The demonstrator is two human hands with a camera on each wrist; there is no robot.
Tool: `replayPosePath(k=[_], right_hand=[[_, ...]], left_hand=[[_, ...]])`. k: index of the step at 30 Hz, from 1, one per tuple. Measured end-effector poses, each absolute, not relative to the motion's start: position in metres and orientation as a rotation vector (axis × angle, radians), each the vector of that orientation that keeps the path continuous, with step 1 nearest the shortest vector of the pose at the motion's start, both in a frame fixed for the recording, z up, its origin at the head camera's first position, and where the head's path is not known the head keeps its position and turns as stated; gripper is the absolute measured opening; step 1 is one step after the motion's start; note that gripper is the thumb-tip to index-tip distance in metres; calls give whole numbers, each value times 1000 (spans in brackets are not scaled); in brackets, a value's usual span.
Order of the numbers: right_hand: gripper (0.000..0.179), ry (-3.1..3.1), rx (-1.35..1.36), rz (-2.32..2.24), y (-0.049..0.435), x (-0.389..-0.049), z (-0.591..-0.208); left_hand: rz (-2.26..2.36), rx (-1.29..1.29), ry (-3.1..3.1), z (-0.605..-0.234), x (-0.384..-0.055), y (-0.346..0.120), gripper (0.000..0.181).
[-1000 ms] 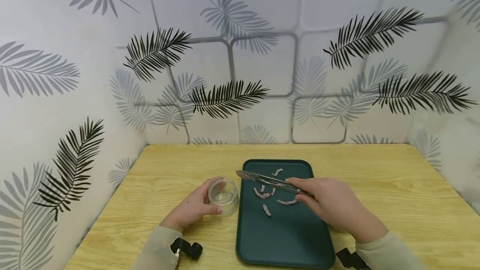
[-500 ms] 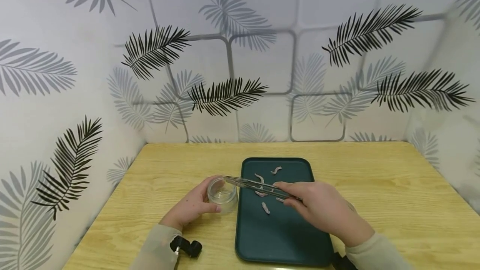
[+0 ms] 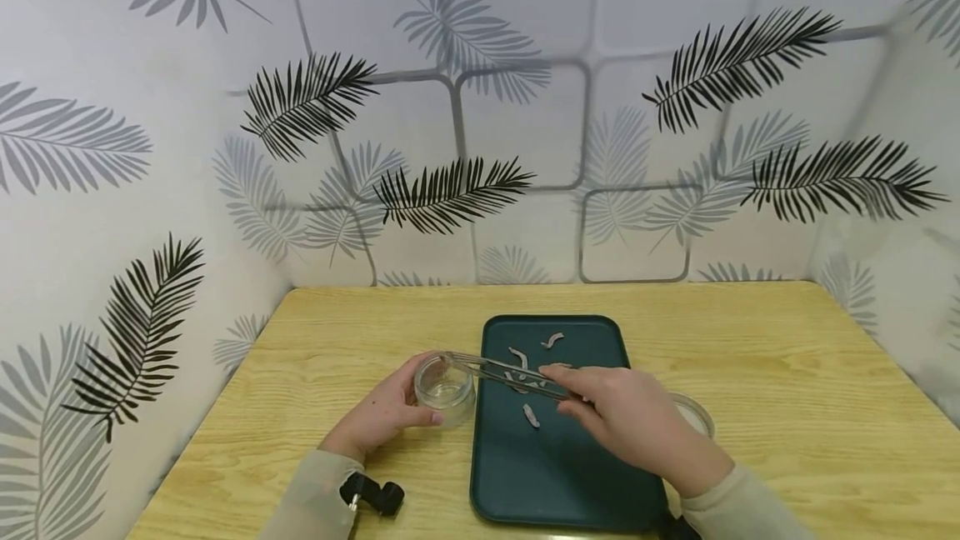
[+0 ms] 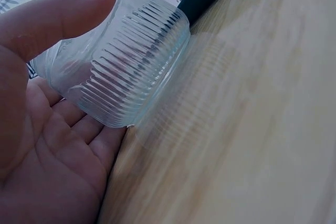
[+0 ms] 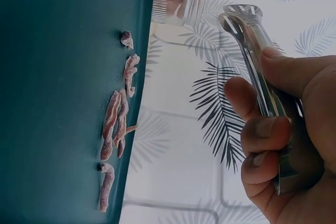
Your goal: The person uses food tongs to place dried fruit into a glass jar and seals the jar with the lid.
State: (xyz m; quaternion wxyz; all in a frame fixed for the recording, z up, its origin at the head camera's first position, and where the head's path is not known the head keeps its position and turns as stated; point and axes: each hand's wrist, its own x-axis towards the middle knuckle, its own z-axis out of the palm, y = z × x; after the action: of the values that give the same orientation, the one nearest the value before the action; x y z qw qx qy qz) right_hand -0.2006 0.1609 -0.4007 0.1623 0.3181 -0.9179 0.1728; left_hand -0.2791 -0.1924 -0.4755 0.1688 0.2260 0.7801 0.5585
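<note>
My left hand (image 3: 386, 411) grips a small clear glass jar (image 3: 453, 417) beside the tray, thumb in front and fingers behind. Fine vertical ribs line the jar (image 4: 136, 61) in the left wrist view. In my right hand (image 3: 633, 419) is a pair of metal tongs (image 3: 517, 377), reaching left across the tray with the tips over the jar's mouth. The tongs' ends (image 5: 244, 14) look slightly apart in the right wrist view; I cannot tell whether anything is between them. Several wrinkled, pinkish-brown dried strips (image 5: 110, 124) lie on the dark green tray (image 3: 562, 473).
A round, clear-rimmed object (image 3: 696, 415) sits right of the tray, partly behind my right hand. The yellow wood-grain table (image 3: 337, 323) meets a leaf-patterned wall covering (image 3: 525, 232) at the back and sides.
My right hand has moved left, bringing the tongs' tips from the tray's left edge to over the jar; their arms have spread a little. The left hand and jar stay nearly still.
</note>
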Motion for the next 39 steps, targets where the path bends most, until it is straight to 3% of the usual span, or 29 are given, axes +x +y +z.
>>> replayPosePath(k=[22,39], right_hand=[[52,-2897,649,527,205,-219,-391],[57,-2995,547,497,244,-239,-408]], left_hand=[[1596,656,2184,-474,-280,-193,87],[1620,654,2153,-477,-280,-195,87]])
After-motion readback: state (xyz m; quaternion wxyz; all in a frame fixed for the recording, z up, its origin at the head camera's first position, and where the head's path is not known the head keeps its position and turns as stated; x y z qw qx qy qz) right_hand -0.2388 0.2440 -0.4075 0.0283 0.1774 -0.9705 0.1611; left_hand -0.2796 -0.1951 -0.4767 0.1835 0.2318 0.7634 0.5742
